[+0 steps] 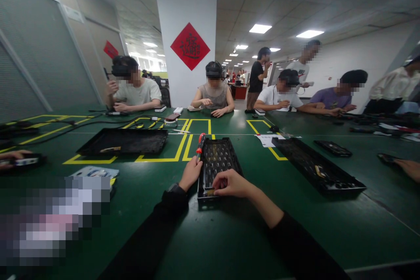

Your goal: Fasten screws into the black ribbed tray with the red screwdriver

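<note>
In front of me on the table lies a long black plastic tray (pixel 236 152) with rows of small metallic-looking slots or parts inside. My left hand (pixel 191 173) is at the tray's left edge, closed around a screwdriver (pixel 201 143) whose red and black handle points up and away from me. My right hand (pixel 233 183) reaches over the near end of the tray, its thumb and fingers curled together. Whatever they pinch is too small to make out. A brownish patch (pixel 208 193) shows inside the tray beside those fingertips.
Black trays lie on the green table (pixel 249 236): one at left (pixel 131 142), a longer one at right (pixel 323 181). A smaller black piece (pixel 333 148) and paper (pixel 266 140) are nearby. Cables (pixel 74 129) run at left. Several people sit opposite; others' hands appear at both sides.
</note>
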The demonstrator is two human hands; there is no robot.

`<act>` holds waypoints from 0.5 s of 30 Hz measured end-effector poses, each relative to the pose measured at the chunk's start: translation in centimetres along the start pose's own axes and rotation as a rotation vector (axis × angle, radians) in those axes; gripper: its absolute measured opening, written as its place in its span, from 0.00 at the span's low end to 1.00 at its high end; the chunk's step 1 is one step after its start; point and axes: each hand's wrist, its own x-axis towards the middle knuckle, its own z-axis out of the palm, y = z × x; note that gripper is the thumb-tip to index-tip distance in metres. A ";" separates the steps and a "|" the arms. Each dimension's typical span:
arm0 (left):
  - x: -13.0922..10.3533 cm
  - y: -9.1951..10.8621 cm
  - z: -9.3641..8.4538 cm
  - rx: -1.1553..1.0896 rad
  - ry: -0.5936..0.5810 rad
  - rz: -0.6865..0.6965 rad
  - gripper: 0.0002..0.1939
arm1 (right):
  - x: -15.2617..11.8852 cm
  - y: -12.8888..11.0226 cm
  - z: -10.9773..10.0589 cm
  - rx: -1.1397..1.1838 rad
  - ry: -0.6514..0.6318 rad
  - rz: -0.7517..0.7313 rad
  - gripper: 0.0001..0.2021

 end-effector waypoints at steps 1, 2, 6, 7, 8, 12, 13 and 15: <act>0.0 0.0 0.0 0.003 -0.001 -0.001 0.10 | 0.0 0.1 0.1 0.020 -0.003 0.015 0.14; 0.0 -0.1 0.0 0.005 -0.002 -0.003 0.10 | 0.1 0.2 0.1 0.035 -0.004 0.028 0.15; 0.1 -0.2 0.1 0.004 -0.007 0.002 0.09 | 0.2 0.6 0.4 0.054 -0.005 0.046 0.16; 0.1 -0.2 0.1 0.001 -0.006 0.005 0.09 | 0.2 0.6 0.4 0.050 -0.004 0.047 0.16; 0.1 -0.3 0.1 0.000 -0.005 0.007 0.10 | 0.2 0.6 0.4 0.044 -0.003 0.049 0.17; 0.0 -0.3 0.1 0.004 -0.005 0.001 0.10 | 0.1 0.4 0.2 0.028 0.004 0.050 0.16; 0.0 -0.3 0.1 0.006 -0.005 0.002 0.10 | 0.1 0.4 0.2 0.027 0.002 0.047 0.16; 0.0 -0.2 0.0 0.010 -0.005 0.008 0.10 | 0.1 0.3 0.2 0.024 -0.005 0.042 0.16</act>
